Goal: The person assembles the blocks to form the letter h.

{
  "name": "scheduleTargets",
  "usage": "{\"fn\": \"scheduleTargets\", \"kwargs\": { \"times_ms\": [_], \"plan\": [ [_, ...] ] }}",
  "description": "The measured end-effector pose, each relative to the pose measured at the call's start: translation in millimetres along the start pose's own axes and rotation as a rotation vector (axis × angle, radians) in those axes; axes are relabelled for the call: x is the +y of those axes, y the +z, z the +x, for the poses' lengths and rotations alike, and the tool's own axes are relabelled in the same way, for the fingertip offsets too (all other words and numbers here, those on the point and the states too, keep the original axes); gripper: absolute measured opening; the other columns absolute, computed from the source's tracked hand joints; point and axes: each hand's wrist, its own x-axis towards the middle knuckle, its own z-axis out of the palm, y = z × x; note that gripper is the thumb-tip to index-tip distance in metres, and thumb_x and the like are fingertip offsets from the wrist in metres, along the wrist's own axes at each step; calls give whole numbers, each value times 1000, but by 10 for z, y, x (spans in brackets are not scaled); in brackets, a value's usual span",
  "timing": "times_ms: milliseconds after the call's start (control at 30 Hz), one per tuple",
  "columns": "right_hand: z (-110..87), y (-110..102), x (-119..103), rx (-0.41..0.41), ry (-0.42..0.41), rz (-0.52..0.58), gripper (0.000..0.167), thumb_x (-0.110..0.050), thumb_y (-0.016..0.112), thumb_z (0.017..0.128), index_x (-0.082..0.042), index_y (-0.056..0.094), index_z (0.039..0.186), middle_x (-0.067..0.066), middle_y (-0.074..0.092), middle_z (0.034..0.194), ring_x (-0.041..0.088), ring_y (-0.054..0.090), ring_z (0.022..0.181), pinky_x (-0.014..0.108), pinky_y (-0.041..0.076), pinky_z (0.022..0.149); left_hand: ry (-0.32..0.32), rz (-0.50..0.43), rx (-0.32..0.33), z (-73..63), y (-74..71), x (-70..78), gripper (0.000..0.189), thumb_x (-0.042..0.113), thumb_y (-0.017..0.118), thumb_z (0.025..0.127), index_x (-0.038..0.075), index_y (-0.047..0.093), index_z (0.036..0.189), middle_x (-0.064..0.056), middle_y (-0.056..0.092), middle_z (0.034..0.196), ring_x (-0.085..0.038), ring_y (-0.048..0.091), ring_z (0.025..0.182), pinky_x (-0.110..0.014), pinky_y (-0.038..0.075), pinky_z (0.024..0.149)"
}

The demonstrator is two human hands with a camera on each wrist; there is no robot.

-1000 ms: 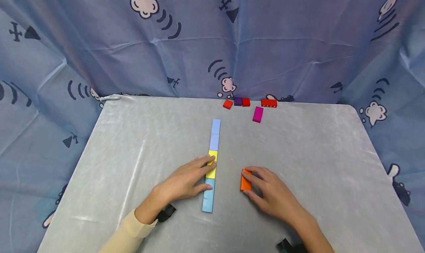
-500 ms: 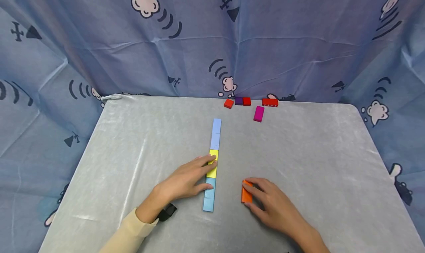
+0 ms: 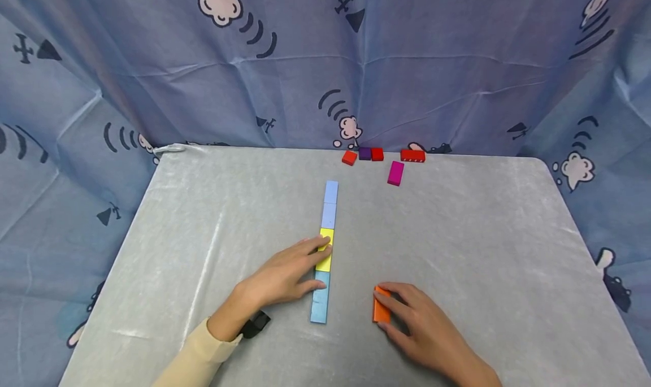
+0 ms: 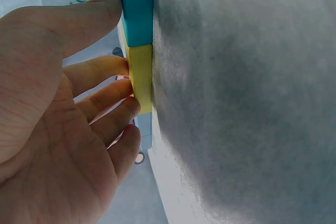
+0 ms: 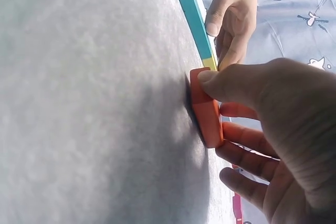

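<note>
A straight row of blocks runs away from me on the table: a light-blue block at the near end, a yellow block in the middle, periwinkle blocks at the far end. Across it lies my left hand, thumb on the light-blue block and extended fingertips on the yellow one. To the right of the row, my right hand pinches an orange block between thumb and fingers. The right wrist view shows that orange block close over the cloth, with a dark shadow beside it.
Along the back edge of the grey-covered table are small red blocks, a purple block and a longer red block. A magenta block lies just in front. A patterned blue curtain hangs behind.
My right hand has drawn the orange block toward the near edge and slightly to the right. The left hand and the row have stayed put.
</note>
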Motion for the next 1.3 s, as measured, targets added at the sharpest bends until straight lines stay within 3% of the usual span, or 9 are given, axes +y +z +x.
{"fn": "scheduleTargets", "kwargs": {
  "times_ms": [1300],
  "plan": [
    [-71,-11,-19,-10,29,-8,66,-26,97,74,-19,73,135,-5,67,137,15,66,118,34,56,95,10,25,-4,10,-6,-4,75,36,76,99,3,46,159,-13,41,169,-28,37,160,-42,28,135]
  ]
}}
